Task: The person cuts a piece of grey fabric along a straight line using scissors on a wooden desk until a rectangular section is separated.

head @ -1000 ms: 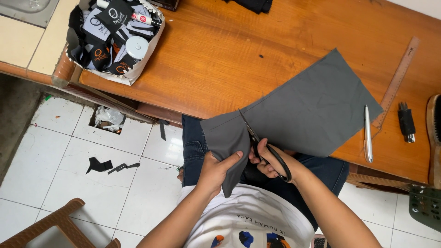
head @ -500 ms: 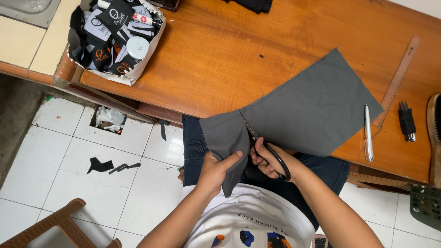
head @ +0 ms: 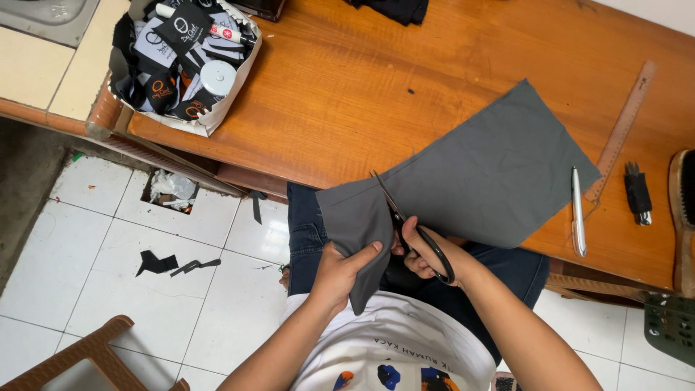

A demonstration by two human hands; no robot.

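Note:
A grey sheet of fabric (head: 492, 166) lies on the wooden table (head: 376, 87), its near part hanging over the table edge above my lap. My right hand (head: 427, 253) grips black-handled scissors (head: 405, 221), whose blades point up into the cloth near the table edge. My left hand (head: 340, 271) pinches the hanging flap of fabric left of the cut, with the thumb on top of the cloth.
A white box (head: 184, 61) full of black scraps and small items stands at the table's left end. A silver pen (head: 577, 210), a wooden ruler (head: 622, 127) and a black clip (head: 637, 192) lie to the right. Fabric scraps (head: 170, 264) lie on the tiled floor.
The scissors have closed slightly and edged forward along the cut. Both hands stay almost where they were.

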